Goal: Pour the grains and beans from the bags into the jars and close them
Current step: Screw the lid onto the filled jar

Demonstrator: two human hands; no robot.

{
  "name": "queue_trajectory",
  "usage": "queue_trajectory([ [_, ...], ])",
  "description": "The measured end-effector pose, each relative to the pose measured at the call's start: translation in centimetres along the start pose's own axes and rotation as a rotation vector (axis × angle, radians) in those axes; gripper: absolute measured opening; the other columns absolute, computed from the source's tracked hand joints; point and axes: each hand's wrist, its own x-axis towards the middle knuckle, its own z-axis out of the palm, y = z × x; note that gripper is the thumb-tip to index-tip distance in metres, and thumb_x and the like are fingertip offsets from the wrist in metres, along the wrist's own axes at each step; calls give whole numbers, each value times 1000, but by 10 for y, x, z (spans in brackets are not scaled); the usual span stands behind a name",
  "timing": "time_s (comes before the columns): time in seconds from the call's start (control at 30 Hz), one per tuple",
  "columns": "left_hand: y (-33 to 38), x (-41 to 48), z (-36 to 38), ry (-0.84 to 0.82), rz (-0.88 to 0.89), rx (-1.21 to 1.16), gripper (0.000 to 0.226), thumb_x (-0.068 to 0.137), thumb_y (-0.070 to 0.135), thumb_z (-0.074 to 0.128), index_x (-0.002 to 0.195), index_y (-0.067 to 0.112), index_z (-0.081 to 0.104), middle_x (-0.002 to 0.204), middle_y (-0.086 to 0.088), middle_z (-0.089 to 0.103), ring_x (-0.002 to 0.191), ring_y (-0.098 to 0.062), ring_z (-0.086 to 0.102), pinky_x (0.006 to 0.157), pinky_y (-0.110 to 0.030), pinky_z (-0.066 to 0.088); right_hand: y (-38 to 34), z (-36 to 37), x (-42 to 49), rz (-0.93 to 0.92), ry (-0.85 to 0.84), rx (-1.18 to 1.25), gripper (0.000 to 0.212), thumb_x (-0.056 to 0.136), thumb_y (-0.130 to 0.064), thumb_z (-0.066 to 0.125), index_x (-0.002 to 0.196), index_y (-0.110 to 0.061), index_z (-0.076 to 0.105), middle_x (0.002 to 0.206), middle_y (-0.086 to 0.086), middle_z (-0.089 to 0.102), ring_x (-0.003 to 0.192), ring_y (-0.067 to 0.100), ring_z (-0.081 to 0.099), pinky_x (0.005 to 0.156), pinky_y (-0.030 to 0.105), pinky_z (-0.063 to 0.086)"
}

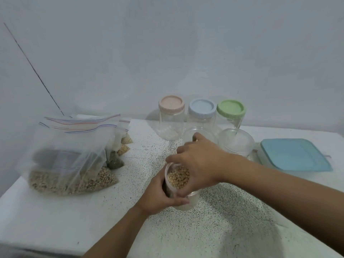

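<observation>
A clear jar of tan beans [178,178] stands on the speckled table [214,220], near the middle. My left hand [160,198] grips its side from the left. My right hand [201,162] curls over the jar's top from the right and covers most of the rim; I cannot tell whether a lid sits under it. Several zip bags stand at the left: a large one holding tan beans [68,161], and behind it a bag of dark grains [115,162] and smaller bags of pale grains [126,141].
Against the back wall stand three closed, nearly empty jars with a pink lid [171,103], a blue lid [202,108] and a green lid [230,108]. Two clear round tubs [237,142] sit in front of them. A box with a blue lid [296,155] lies at the right.
</observation>
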Motion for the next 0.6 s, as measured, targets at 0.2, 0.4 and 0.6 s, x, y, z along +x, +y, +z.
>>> queue_trajectory([
  [0.2, -3, 3, -1, 8, -3, -25, 82, 57, 20, 99, 127, 27, 57, 119, -8, 69, 115, -30, 66, 90, -37, 56, -1, 19, 1, -159, 155, 49, 68, 82, -77, 54, 125, -25, 58, 119, -1, 62, 109, 19, 55, 99, 41, 40],
  [0.4, -10, 6, -3, -12, -41, -52, 94, 61, 16, 98, 141, 9, 47, 129, -14, 63, 124, -37, 61, 98, -49, 55, 11, 46, -1, -304, 205, 174, 60, 95, -60, 54, 142, -23, 52, 137, 11, 55, 125, 25, 51, 109, 40, 40],
  [0.6, -18, 6, 2, 27, -19, -110, 102, 53, 5, 91, 143, 16, 44, 133, -10, 62, 128, -34, 60, 99, -44, 54, -4, 61, 2, -184, 331, 154, 54, 95, -62, 45, 133, -24, 54, 116, 8, 57, 101, 23, 53, 93, 40, 42],
])
